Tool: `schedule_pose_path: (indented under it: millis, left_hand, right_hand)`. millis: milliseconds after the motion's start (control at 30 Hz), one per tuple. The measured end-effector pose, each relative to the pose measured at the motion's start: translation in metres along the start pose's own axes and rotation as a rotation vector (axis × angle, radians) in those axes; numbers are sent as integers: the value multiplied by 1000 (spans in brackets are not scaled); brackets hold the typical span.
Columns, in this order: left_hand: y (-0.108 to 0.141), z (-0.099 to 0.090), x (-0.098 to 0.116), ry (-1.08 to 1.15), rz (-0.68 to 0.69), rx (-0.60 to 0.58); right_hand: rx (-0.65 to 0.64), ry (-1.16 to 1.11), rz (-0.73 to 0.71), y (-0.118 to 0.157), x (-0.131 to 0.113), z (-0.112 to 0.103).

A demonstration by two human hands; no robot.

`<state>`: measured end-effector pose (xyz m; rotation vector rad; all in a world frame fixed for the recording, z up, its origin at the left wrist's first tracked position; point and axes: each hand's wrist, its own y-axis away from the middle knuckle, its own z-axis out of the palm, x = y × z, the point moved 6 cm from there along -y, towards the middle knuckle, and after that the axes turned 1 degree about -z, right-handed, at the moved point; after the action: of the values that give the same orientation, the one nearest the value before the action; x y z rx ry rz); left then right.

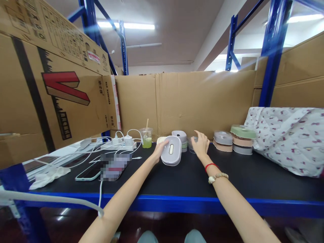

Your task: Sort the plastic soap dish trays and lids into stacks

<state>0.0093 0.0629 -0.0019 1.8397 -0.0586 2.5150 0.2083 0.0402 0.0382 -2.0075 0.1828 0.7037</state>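
Note:
My left hand (159,151) grips the edge of a pale grey oval container (171,152), which is tilted so its top faces me above the black mat. My right hand (201,144) is raised with its fingers apart, beside a small clear piece (192,145) that it partly covers. Whether the fingers touch that piece I cannot tell. Between and behind my hands stands a stack of oval containers (182,138) in grey and green. A cream-coloured thing (161,139) shows partly behind the held container.
Round grey and peach containers (222,141) and a green-topped stack (243,139) stand right, beside a patterned cloth (288,140). A green drink cup (146,140), power strip (118,145), cables and phones (89,171) lie left. Cardboard (184,101) walls the back.

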Motion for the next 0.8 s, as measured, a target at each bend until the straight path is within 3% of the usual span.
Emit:
schedule_pose_path:
  millis: [100,200,367,500,633,733,800]
  left_hand:
    - [7,6,-4,-7,-95,-49]
    - [14,14,-10,-62,-170,-138]
    - [18,23,-22,-113,-251,-271]
    - [15,24,-13,-13,-186,-279]
    - [12,18,8,171,-51,-221]
    - [11,13,18,316,11,-135]
    - [11,11,20,372,15,-102]
  right_hand:
    - [-145,127,95,-3,22,11]
    - [-310,158,77,-2,29,26]
    - [-341,146,79,-2,32,33]
    - [-242,-2,141,-4,39,29]
    - [47,-218,135,-11,33,14]
    - [242,-426,-27,-12,9,-1]
    - [253,-550,-223,-7,-15,-7]
